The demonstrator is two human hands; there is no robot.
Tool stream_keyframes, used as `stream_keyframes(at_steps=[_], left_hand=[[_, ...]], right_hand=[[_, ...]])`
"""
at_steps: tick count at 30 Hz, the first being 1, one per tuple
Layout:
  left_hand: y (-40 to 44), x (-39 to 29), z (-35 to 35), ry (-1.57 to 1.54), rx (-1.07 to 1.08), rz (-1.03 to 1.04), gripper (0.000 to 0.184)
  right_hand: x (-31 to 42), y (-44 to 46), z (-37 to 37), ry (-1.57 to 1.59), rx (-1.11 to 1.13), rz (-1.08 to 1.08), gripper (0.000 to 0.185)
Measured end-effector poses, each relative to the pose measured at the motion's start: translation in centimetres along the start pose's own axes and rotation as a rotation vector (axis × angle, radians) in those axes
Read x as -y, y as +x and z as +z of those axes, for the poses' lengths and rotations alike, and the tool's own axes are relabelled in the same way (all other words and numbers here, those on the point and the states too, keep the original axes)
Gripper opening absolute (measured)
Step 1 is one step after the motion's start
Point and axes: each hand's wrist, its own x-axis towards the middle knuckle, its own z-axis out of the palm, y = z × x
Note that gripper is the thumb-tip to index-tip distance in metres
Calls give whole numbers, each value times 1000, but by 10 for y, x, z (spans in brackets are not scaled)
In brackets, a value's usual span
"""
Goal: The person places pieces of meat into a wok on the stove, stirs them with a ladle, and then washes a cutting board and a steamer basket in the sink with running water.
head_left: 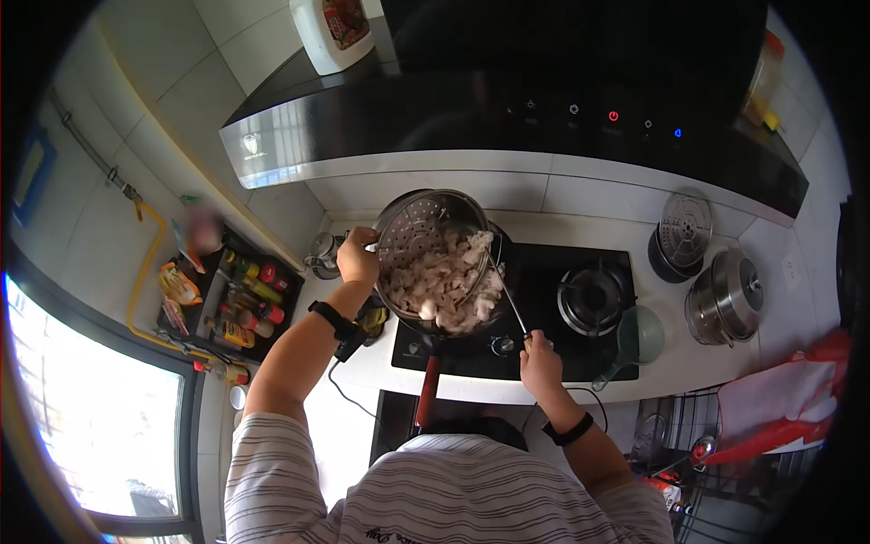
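My left hand (360, 257) grips the rim of a perforated metal colander (417, 231), tilted over a dark wok on the left burner. Pale pieces of meat (444, 286) lie in the lower part of the colander and toward the wok; where one ends and the other begins is hard to tell. The wok's reddish handle (429, 390) points toward my body. My right hand (541, 364) is closed around a long-handled metal utensil (515, 304) that slants up to the meat. Its working end is hard to make out.
On the right stand a second burner (596, 297), a translucent green scoop (641, 335), a lidded steel pot (725, 295) and a steamer plate (686, 227). Bottles fill a rack (217, 313) at left. The range hood (507, 118) overhangs the stove.
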Motion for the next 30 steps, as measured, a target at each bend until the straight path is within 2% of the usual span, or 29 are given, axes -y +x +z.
stream_keyframes(at_steps=[4,6,13,15,17,19,22,26,30], left_hand=[[-13,-15,2,-30,-70,66,33],[-16,-21,3,84,-204,257,33],[-31,-20,6,-47,-393,369,29],[-33,-12,9,-52,-394,353,30],[-33,-8,11,-38,-446,290,30],[-34,-7,11,-58,-449,254,28],[-29,-3,12,-106,-513,203,28],[-11,1,9,-119,-576,135,29],[7,5,1,-79,-591,129,28]], right_hand=[[6,-1,6,64,-27,33,34],[5,1,3,62,-20,47,35],[0,-12,9,33,-24,14,33],[7,-13,13,60,52,62,39],[10,-13,18,87,26,35,38],[14,-13,20,100,110,15,37],[14,-14,19,72,107,-88,36],[9,-19,2,-94,113,-118,33],[-13,-36,-18,-90,47,-122,35]])
